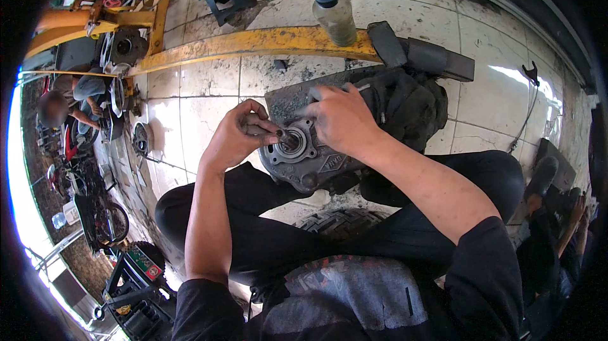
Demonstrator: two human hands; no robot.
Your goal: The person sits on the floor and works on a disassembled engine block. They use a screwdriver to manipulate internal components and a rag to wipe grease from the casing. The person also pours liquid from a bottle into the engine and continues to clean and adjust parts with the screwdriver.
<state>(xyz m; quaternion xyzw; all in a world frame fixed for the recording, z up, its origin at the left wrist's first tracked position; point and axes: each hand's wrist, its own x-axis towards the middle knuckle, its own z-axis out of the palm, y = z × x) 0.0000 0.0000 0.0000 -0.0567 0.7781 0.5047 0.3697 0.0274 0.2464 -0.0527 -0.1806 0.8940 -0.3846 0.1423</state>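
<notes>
You have the dark metal case [308,179] in front of your crossed legs, above the tiled floor [481,56]; its underside is hidden, so what bears its weight cannot be told. A pale round collar [306,146] is on its upper face, with a stubby shaft [292,141] standing in the middle. Your left hand [244,133] pinches a small dark piece [280,133] at the shaft's outer end; it may be the shaft's own tip, too small to tell. Your right hand [342,116] is over the far side of the case, fingers bent and blurred; you cannot tell from here whether it grasps anything.

Expect the case to be heavy and fully stiff, better taken in both hands by its solid outer edges than by the shaft. The collar and shaft look hard too, and the dark smears on your fingers suggest grime or grease, so bare skin may slip. The small piece is likely light and easy to drop; fingertips suit it, thumb against forefinger. The dark bundle [415,103] beside the case looks soft and gives no firm hold. Beyond, a blue-capped bottle [335,21] is near the yellow beam [253,45].
</notes>
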